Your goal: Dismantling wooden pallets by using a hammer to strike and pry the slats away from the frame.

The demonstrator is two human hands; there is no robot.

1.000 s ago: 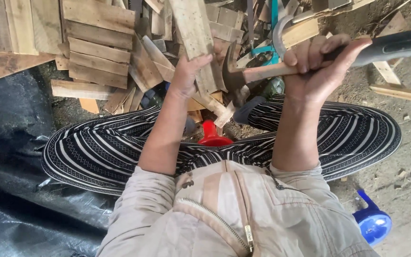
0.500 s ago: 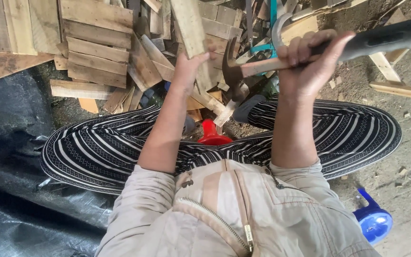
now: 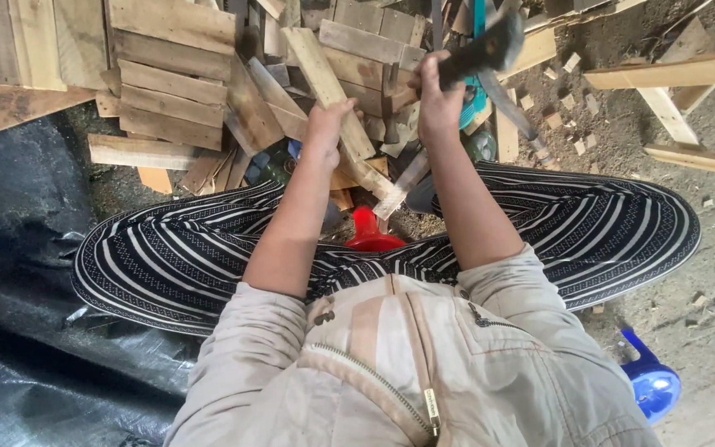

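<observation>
My left hand (image 3: pixel 325 126) grips a long pale wooden plank (image 3: pixel 318 68) that slants up and to the left from between my knees. My right hand (image 3: pixel 438 98) is closed on the dark handle of a hammer (image 3: pixel 485 48), whose claw head sits just above and right of the hand, blurred. The hammer lies to the right of the plank, a little apart from it. A smaller wood offcut (image 3: pixel 397 185) lies below both hands, over a red plastic object (image 3: pixel 369 232). Striped trousers (image 3: pixel 159 257) cover my crossed legs.
A heap of short wooden boards (image 3: pixel 171 91) fills the ground ahead. Loose planks (image 3: pixel 672 70) lie at the right on sawdust-strewn dirt. Black plastic sheeting (image 3: pixel 18 273) covers the left. A blue plastic container (image 3: pixel 651 385) sits at the lower right.
My right hand has swung the hammer from out at the right down and left, close beside the plank. The left hand has kept its hold on the plank.
</observation>
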